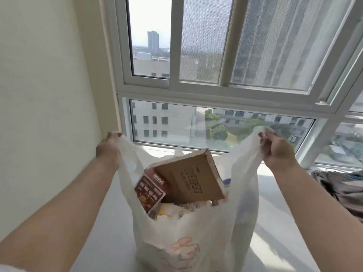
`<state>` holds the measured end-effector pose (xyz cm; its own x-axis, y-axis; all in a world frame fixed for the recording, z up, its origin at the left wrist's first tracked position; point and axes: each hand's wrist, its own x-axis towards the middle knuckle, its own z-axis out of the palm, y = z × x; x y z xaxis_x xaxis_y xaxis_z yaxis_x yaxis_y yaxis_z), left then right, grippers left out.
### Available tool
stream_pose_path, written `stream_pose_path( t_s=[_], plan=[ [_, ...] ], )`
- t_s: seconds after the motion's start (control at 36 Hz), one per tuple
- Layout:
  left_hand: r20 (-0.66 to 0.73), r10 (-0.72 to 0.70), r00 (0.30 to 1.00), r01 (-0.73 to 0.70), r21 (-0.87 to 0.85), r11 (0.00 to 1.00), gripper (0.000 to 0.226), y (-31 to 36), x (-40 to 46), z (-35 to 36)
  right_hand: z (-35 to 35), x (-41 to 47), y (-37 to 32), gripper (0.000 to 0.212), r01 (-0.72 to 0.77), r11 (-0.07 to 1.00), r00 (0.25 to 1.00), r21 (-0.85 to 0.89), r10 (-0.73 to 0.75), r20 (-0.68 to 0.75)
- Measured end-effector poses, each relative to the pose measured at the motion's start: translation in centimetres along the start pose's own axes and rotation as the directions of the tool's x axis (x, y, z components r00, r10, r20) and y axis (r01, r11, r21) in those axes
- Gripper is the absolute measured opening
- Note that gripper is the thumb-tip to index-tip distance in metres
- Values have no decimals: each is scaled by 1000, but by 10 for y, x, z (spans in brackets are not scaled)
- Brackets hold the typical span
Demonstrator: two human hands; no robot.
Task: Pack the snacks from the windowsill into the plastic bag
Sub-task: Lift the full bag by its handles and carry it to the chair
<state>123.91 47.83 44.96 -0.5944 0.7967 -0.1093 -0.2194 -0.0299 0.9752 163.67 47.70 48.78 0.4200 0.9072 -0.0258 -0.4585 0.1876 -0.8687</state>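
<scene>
Print on boxes (pixel 189 179) in bag (pixel 196 232): illegible.

Crumpled grey cloth (pixel 341 185) lies below the window (pixel 216 83).

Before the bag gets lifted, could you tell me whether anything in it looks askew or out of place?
Yes. The brown cardboard box sits tilted, one corner poking above the mouth of the plastic bag, with the red box leaning beside it. The left hand and right hand each grip a handle.
</scene>
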Motion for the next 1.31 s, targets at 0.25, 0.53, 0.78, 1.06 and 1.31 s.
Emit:
stream_pose_path(
  t_s=[0.25, 0.53, 0.78, 1.06, 1.31],
  plan=[
    [321, 172, 931, -165, -49, 985, 28, -8, -36, 35, -1, -10, 8, 24, -10, 999, 1000, 39, 11, -29],
    [870, -141, 472, -627, 444, 640, 88, -65, -53, 80, -8, -30, 24, 17, 11, 956, 990, -292, 29, 134],
    [885, -390, 254, -869, 386, 311, 93, -83, -72, 94, -20, -28, 23, 17, 4, 958, 994, -288, 27, 102],
    [876, -32, 481, -858, 478, 185, 56, -90, -66, 68, -11, -14, 35, 15, -6, 963, 991, -268, 42, 129],
    [865, -393, 312, -949, 307, -77, 46, -131, -106, 125, -12, -17, 49, 15, -28, 942, 991, -334, 71, 115]
  ],
)
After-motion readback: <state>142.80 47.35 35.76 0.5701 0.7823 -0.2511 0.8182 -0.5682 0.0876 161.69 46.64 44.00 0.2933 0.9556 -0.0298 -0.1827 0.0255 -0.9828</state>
